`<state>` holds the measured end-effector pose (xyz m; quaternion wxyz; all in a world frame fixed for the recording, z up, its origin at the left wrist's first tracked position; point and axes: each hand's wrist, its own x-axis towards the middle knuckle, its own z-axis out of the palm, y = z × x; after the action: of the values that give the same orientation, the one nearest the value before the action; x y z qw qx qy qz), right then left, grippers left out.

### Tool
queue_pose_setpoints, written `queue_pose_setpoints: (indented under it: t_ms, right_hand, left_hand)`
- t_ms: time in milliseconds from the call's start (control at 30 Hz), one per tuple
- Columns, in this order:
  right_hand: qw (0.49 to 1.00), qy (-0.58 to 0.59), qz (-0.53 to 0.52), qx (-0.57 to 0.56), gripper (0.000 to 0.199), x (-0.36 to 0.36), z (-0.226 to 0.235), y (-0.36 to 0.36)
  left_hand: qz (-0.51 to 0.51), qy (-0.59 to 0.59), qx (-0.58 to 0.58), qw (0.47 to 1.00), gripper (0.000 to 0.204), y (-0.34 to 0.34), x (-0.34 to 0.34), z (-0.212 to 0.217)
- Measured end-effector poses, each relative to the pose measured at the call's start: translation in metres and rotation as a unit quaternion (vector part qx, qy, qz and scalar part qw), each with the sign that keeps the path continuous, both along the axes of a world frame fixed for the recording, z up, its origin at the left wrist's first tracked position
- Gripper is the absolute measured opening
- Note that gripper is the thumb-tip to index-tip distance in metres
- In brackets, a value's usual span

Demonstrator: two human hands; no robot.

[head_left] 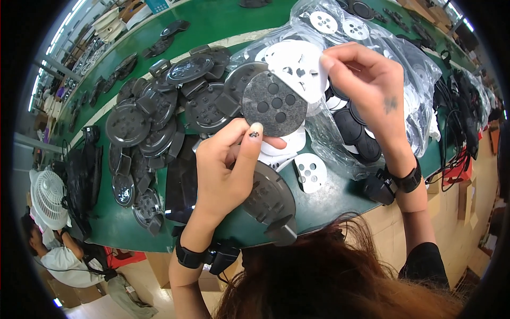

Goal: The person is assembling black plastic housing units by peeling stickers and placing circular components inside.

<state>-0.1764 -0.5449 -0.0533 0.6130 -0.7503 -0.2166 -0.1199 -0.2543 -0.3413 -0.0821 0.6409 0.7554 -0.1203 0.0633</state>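
Observation:
My left hand (226, 165) pinches the lower edge of a dark grey round pad (279, 119) with several holes between thumb and fingers. My right hand (372, 80) is closed, thumb against forefinger, at the right edge of a white holed sheet (292, 54). The sheet meets the pad along a slanted straight edge; whether the two are still joined I cannot tell. Under my left hand a dark plastic round cover (268, 194) with a tab lies at the table's near edge. A loose white holed disc (311, 174) rests to its right.
Many dark plastic covers (127, 125) are heaped on the green table (234, 26) at left. A clear plastic bag (340, 159) with white and black discs spreads at right. Black cables (451, 117) hang at the right edge. A white fan (49, 194) and another person (71, 263) are at far left.

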Motion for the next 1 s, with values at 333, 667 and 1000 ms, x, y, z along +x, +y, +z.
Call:
queue_pose_setpoints:
  t_ms: [333,667,1000]
  right_hand:
    - [0.994,0.091,0.065,-0.013,0.017,0.014,-0.004,-0.008]
    - [0.929,0.193,0.302,0.092,0.047,-0.005,-0.021,0.006]
    - [0.774,0.279,0.531,0.203,0.086,-0.015,-0.025,0.024]
  left_hand:
    - [-0.038,0.035,-0.115,0.992,0.031,0.001,-0.002,0.006]
    - [-0.121,0.077,-0.185,0.972,0.032,-0.003,-0.006,0.002]
    - [-0.225,0.09,-0.133,0.961,0.029,0.004,-0.007,-0.002]
